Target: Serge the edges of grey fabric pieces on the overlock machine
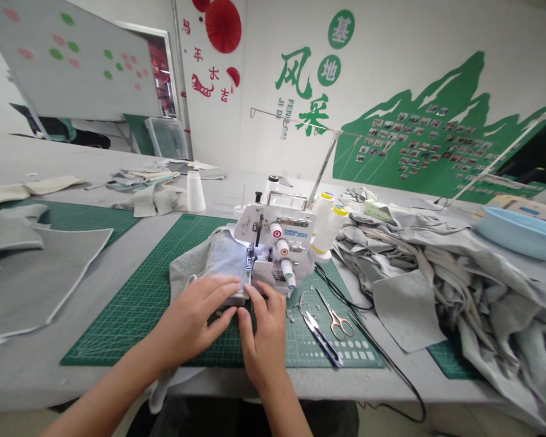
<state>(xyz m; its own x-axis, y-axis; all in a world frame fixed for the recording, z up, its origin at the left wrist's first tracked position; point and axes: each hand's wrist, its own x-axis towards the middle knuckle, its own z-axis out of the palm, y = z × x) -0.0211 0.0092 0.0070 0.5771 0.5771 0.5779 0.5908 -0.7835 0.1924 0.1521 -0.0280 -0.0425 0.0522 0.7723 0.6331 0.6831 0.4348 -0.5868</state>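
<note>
A white serger (295, 221) stands on the green cutting mat, its lamp lit over the needle area. Grey fabric (195, 261) lies on its bed, reaching under the presser foot. My left hand (193, 315) rests on the fabric's front edge, fingers on top and thumb below, holding it. Just to the right, my right hand (266, 331) pinches the same edge close in front of the foot with bent fingers. The two thumbs are near each other. My hands partly hide the cloth's edge.
Scissors (341, 326) and thread snips (321, 340) lie right of the machine, near tweezers and a black cable. Grey cloth scraps (409, 303) are heaped at the right by a blue basin (523, 233). Thread cones (331, 227) stand behind. Grey cut pieces (50, 273) lie left.
</note>
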